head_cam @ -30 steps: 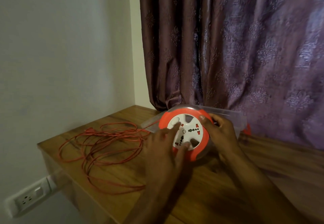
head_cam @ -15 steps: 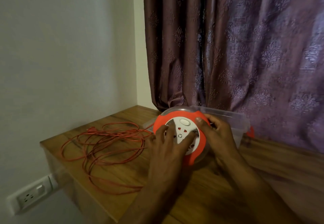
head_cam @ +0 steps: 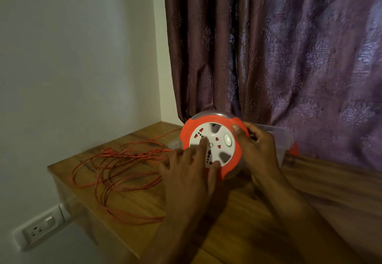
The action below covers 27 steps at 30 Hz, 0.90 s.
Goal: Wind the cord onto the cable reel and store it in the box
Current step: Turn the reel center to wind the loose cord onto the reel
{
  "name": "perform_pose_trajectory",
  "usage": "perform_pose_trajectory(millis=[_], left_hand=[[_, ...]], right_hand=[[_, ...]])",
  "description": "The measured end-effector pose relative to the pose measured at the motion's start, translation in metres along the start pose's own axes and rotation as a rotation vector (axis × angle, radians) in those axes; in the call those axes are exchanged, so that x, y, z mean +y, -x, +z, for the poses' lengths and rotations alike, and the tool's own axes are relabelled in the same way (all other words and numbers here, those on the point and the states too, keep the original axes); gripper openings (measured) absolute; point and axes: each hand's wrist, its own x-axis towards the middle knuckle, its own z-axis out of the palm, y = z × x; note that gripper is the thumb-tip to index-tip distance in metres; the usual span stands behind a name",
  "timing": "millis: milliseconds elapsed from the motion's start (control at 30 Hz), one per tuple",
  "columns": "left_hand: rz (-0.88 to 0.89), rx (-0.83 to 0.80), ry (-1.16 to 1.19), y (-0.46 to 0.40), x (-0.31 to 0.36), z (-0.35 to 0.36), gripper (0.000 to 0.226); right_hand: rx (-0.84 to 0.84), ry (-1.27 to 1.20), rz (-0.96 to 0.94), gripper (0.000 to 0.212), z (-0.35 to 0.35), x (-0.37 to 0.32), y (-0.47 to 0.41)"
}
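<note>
Counter (head_cam: 237,218) first: the cable reel (head_cam: 210,147) stands tilted near its back edge, before the clear box (head_cam: 277,139). Rigid, light plastic, I'd say; best gripped at the orange rim. Right hand (head_cam: 259,150) clasps that rim; left hand (head_cam: 189,166) presses straight fingers on the white face. Cord (head_cam: 115,172), thin and floppy, sprawls toward the left corner.

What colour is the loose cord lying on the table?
Orange-red cord, clearest in the head view.
</note>
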Motion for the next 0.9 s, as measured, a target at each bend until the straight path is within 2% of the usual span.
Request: perform_pose_trajectory(millis=[133,233,300,467,633,733,833,900], left_hand=[[-0.005,-0.029,-0.058,-0.01,0.006,0.003,0.065],[0.012,-0.04,-0.07,-0.014,0.009,0.003,0.063],[0.046,-0.06,-0.084,-0.015,0.009,0.002,0.063],[0.176,-0.126,-0.117,-0.019,0.004,0.0,0.078],[0.243,-0.128,-0.057,-0.027,-0.002,-0.004,0.057],[0.22,-0.17,-0.002,-0.03,-0.003,-0.005,0.071],[0.199,-0.123,0.053,-0.023,-0.003,-0.007,0.073],[0.121,-0.014,0.107,-0.016,-0.002,-0.007,0.059]], right_hand=[[-0.019,0.003,-0.027,0.006,0.004,-0.002,0.003],[-0.01,0.008,-0.041,0.008,0.003,-0.002,0.002],[-0.01,-0.003,-0.032,0.008,0.001,-0.001,0.001],[-0.012,-0.035,0.029,0.005,0.0,0.002,0.0],[-0.016,-0.043,0.068,0.008,0.001,0.001,0.004],[-0.014,-0.038,0.075,0.01,0.001,-0.001,0.005],[0.009,-0.041,0.074,0.004,0.002,-0.004,0.003],[0.035,-0.037,0.071,0.006,0.003,-0.005,0.002]])
